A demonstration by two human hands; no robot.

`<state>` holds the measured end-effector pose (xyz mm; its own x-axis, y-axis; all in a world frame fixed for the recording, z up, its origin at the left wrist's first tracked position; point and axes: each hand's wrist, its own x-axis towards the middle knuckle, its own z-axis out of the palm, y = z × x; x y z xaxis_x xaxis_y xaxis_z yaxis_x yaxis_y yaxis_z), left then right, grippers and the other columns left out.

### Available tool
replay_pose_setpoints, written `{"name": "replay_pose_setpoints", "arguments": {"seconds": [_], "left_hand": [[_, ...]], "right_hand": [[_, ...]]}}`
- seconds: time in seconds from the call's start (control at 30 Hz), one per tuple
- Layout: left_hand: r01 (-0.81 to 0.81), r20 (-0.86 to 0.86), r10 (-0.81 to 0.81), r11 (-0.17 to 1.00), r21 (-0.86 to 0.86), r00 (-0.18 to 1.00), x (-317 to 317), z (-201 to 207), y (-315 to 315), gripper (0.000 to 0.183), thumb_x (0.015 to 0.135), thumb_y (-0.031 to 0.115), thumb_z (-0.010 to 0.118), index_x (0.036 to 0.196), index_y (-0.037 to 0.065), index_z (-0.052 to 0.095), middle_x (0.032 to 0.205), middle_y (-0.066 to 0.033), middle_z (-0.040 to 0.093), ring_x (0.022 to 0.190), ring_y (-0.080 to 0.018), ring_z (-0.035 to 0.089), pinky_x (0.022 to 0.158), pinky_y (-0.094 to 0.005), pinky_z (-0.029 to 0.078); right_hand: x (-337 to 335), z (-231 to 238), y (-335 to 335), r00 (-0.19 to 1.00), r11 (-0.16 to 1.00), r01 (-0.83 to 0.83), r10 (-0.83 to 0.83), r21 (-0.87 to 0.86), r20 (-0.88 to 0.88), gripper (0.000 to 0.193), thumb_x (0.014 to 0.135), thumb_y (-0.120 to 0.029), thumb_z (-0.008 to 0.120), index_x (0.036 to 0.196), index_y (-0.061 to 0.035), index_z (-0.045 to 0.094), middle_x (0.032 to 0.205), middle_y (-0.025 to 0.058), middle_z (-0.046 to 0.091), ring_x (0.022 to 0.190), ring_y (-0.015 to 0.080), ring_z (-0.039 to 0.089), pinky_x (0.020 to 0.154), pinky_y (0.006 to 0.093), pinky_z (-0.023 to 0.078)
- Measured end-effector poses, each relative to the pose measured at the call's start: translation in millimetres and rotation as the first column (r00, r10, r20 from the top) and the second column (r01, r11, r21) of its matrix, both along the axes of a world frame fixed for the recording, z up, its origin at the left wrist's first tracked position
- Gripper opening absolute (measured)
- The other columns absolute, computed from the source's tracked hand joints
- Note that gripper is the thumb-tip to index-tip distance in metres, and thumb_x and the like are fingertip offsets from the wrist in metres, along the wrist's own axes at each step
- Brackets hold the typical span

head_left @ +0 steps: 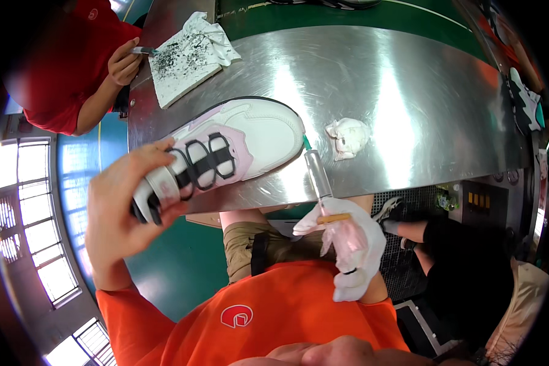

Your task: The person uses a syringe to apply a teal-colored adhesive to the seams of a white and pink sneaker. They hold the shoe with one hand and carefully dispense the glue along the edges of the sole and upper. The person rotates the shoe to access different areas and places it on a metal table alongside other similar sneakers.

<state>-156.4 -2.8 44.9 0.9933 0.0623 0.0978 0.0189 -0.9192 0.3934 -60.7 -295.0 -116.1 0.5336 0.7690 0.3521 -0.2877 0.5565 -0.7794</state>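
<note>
My left hand is wrapped round the heel and collar of a white and lilac sneaker with black laces. The shoe lies over the near left part of the metal table, its toe pointing right. In my right hand, which wears a white glove, is a clear syringe. A tan bar crosses the syringe's near end, by the fingers. Its green tip touches or nearly touches the edge of the shoe's toe; I cannot tell which.
On the metal table sits a crumpled white wad, right of the toe. A black-smudged white block with a white cloth lies far left, where a co-worker's hand holds a small tool. Another shoe is at the far right.
</note>
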Motion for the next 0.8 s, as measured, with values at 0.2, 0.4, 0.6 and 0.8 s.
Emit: {"name": "replay_pose_setpoints", "arguments": {"seconds": [0.2,0.4,0.6,0.8], "left_hand": [[-0.097,-0.190,0.046,0.959,-0.265,0.981,23.9,-0.8,35.2,0.055,0.067,0.027,0.084,0.109,0.000,0.061,0.110,-0.0170,0.069,0.095,-0.0248,0.068,0.085,-0.0334,0.050],[-0.095,-0.305,-0.001,0.949,-0.302,0.952,34.9,4.5,43.8,0.061,0.063,0.023,0.085,0.112,0.000,0.058,0.118,-0.0189,0.064,0.104,-0.0247,0.064,0.093,-0.0337,0.047],[-0.111,-0.455,-0.010,0.965,-0.238,0.890,43.7,12.5,48.0,0.072,0.060,0.031,0.089,0.115,-0.001,0.057,0.124,-0.0195,0.061,0.110,-0.0276,0.062,0.096,-0.0361,0.046],[0.140,-0.556,-0.408,0.877,-0.461,0.724,85.5,39.1,78.6,0.085,0.067,0.049,0.085,0.129,0.000,0.055,0.129,-0.0162,0.058,0.115,-0.0257,0.059,0.099,-0.0356,0.045]], "right_hand": [[-6.9,-14.5,18.0,0.995,0.989,0.096,-0.093,-0.113,0.034,0.100,0.047,-0.019,0.086,0.134,0.0057,0.044,0.118,0.0120,0.061,0.075,0.0152,0.057,0.066,0.0256,0.048],[-1.0,-25.7,25.4,0.962,0.979,0.189,-0.169,-0.073,0.216,0.097,0.046,-0.019,0.085,0.132,0.0031,0.047,0.119,0.0166,0.060,0.076,0.0211,0.061,0.062,0.0288,0.053],[-2.6,-24.6,24.9,0.936,0.966,0.238,-0.200,-0.104,0.290,0.097,0.046,-0.019,0.084,0.133,0.0038,0.047,0.118,0.0169,0.061,0.078,0.0230,0.063,0.063,0.0303,0.055],[-10.6,-29.2,25.9,0.926,0.962,0.257,-0.219,-0.089,0.307,0.099,0.046,-0.019,0.084,0.134,0.0040,0.046,0.116,0.0157,0.063,0.082,0.0239,0.064,0.071,0.0308,0.055]]}}
